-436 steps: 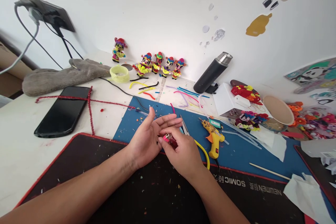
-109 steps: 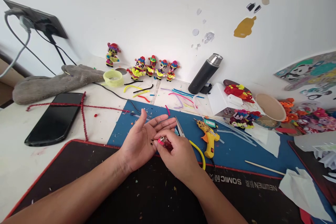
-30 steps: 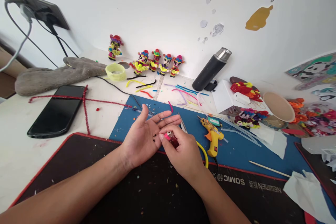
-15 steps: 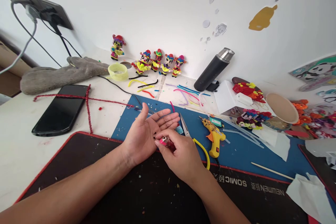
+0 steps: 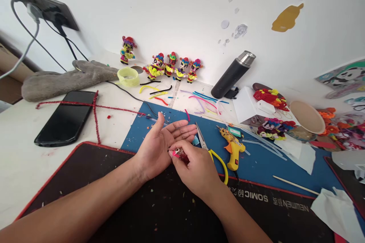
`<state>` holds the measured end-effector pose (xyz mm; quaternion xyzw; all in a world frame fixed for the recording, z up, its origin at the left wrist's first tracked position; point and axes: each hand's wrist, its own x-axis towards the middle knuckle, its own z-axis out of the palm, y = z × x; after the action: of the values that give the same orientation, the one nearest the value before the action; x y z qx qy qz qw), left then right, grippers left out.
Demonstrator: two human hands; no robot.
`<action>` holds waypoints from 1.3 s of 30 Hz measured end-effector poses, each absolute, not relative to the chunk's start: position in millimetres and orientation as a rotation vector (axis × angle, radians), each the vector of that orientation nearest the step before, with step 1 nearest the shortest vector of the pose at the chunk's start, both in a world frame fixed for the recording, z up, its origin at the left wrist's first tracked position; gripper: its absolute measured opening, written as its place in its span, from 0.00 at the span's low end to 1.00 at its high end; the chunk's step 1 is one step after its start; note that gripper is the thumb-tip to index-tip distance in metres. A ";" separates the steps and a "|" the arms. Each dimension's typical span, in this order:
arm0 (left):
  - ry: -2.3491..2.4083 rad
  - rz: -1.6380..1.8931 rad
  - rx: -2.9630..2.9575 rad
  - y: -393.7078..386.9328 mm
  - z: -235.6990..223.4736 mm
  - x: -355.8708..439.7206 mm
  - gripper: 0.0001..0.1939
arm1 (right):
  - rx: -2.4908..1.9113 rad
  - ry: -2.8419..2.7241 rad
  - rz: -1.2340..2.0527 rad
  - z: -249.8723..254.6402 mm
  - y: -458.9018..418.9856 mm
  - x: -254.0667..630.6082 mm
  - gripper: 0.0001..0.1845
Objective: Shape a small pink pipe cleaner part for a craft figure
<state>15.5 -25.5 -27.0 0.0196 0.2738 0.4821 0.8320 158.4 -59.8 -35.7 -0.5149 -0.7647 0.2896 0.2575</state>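
Observation:
My left hand [image 5: 154, 150] is held palm up over the mats, its fingers stretched out and its thumb raised. Over that palm, the fingers of my right hand [image 5: 198, 169] are closed on a small red and pink piece [image 5: 177, 153]. Most of this piece is hidden in my grip, so its kind cannot be made out. My right fingertips are close to or touching the left palm, where a tiny dark bit shows. Just beyond my right hand lie scissors [image 5: 218, 163] with yellow handles, and to their right a yellow hot glue gun [image 5: 234, 150].
Several pipe-cleaner figures [image 5: 155, 67] stand against the wall. Loose pipe cleaners [image 5: 203, 100] lie before them. A phone [image 5: 65, 119] with red pipe cleaners across it is at left, near a roll of tape [image 5: 128, 78]. A black flask [image 5: 232, 76] leans at the back.
My right fingertips have shifted slightly over the left palm, and the black bits seen there before are now mostly covered. The left hand stays almost still, palm up.

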 end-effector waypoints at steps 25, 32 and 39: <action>0.623 1.015 0.036 -22.7 -25.6 12.8 0.35 | -1.455 -1.944 0.845 -28.0 -54.3 161.4 0.05; 0.605 1.016 0.044 -22.4 -27.2 11.1 0.34 | -1.438 -1.920 0.875 -23.8 -52.7 162.9 0.05; 0.602 1.024 0.057 -22.3 -28.3 11.6 0.35 | -1.442 -2.000 0.863 -26.7 -55.4 162.5 0.08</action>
<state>11.6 -22.3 -28.3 0.0271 0.2835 0.4825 0.8283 162.5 -55.4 -26.7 -0.5327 -0.7390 0.3188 0.2616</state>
